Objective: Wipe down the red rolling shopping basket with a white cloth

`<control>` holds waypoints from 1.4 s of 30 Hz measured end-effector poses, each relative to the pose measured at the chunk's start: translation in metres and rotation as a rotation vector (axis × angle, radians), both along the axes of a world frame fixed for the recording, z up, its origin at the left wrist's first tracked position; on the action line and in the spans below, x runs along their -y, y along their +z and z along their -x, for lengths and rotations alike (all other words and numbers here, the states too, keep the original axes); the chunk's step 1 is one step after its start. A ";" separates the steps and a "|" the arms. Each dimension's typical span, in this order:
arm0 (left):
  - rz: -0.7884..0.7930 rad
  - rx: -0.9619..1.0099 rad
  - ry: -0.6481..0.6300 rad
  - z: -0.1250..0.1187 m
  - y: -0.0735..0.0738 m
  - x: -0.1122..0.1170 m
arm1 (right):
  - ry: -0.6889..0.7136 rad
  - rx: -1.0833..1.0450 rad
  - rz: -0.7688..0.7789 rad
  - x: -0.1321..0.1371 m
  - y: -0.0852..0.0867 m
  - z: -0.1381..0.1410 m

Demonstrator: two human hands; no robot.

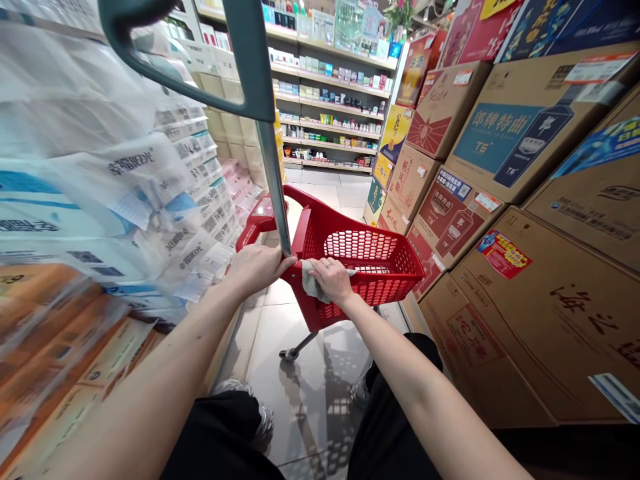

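Observation:
A red shopping cart (357, 217) with a perforated basket stands in front of me, and its metal pole (275, 180) rises to a dark grey handle (200, 90) at the upper left. My left hand (260, 268) grips the red frame at the foot of the pole, fingers wrapped over it. With my right hand (331, 279) I press a light grey cloth (313, 283) against the near rim of the basket. The palm side of both hands is hidden. One caster wheel (289, 355) shows under the cart.
Stacked cardboard boxes (500, 140) line the right side. Wrapped paper packs (100, 193) are piled on the left, blurred near the edge. Shelves (333, 107) of small packaged goods stand at the far end. Below, my shoes rest on the tiled floor (273, 327).

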State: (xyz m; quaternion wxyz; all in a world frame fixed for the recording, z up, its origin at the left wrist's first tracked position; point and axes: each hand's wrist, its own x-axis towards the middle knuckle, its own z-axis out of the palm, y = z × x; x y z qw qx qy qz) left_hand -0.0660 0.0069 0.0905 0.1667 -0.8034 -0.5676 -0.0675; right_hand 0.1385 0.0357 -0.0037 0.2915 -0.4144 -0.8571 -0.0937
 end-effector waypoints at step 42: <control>-0.053 -0.021 0.048 -0.024 -0.002 0.004 | -0.119 -0.171 0.143 0.016 0.019 0.011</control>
